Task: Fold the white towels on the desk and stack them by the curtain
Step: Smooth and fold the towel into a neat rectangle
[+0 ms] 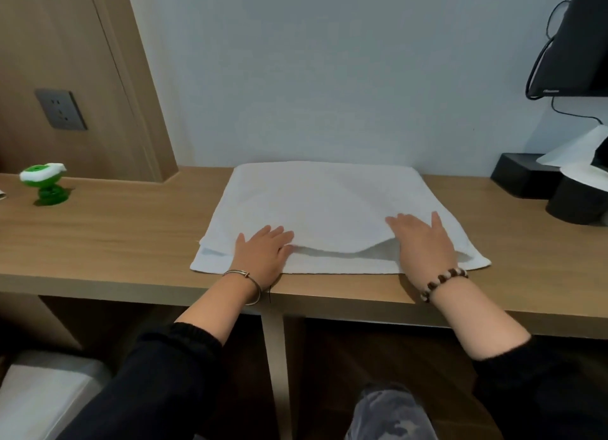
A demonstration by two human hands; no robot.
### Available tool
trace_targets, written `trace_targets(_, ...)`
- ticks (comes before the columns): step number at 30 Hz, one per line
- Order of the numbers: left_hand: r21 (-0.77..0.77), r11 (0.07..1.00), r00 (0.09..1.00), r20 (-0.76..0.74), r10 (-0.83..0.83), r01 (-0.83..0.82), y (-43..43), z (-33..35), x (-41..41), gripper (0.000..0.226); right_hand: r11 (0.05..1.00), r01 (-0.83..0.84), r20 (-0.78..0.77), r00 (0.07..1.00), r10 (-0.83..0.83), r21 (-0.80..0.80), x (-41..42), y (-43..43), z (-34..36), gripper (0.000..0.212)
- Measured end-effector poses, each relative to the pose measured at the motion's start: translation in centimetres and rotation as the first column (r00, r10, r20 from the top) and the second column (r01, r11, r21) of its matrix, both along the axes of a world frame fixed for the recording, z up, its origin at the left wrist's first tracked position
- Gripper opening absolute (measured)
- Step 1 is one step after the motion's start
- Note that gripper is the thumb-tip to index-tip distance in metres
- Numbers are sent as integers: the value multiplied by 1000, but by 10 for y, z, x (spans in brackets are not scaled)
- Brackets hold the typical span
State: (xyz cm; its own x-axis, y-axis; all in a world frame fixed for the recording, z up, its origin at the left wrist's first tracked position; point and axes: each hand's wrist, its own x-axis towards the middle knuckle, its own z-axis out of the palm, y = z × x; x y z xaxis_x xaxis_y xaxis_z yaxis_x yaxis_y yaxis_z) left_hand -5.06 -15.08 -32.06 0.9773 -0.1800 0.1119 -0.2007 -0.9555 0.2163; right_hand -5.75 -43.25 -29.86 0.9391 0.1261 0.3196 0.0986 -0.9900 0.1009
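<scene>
Wooden desk [115,242] against a pale wall, and right in the middle lies the white towel [329,192], folded over on itself. Its far edge sits close to the wall, its near edge just short of the desk's front lip. The upper layer lifts a little along the near side, showing the layer beneath.

Left hand [263,255] is flat on the towel's near left part, palm down, fingers straight and spread, gripping nothing. Right hand [422,242] lies the same way on the near right part, fingers extended across the upper layer, pressing rather than holding. There's a thin metal bangle [245,275] on the left wrist and a bead bracelet [444,281] on the right.

Out left, well apart from the towel, a small green and white toy [46,186] stands on the desk, with a grey wall socket [61,109] in the wood panel behind it. Far right, black boxes [523,174] carry something white, perhaps tissue, hard to tell at the edge. A dark screen [579,44] hangs above them.
</scene>
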Motion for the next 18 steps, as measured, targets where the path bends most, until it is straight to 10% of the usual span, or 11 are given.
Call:
trace_targets(8,-186,983,962,269,44,7,6,11,-7,44,974,38,-306,952,32,221,-3,-7,-22,60)
trace_targets(14,190,961,944,226,-241,200,12,5,-28,47,978,84,-308,951,-21,191,-5,-3,-19,68)
trace_targets(18,-102,980,968,201,-151,174,15,-2,-41,33,965,56,-269,963,15,255,-7,-8,-12,69)
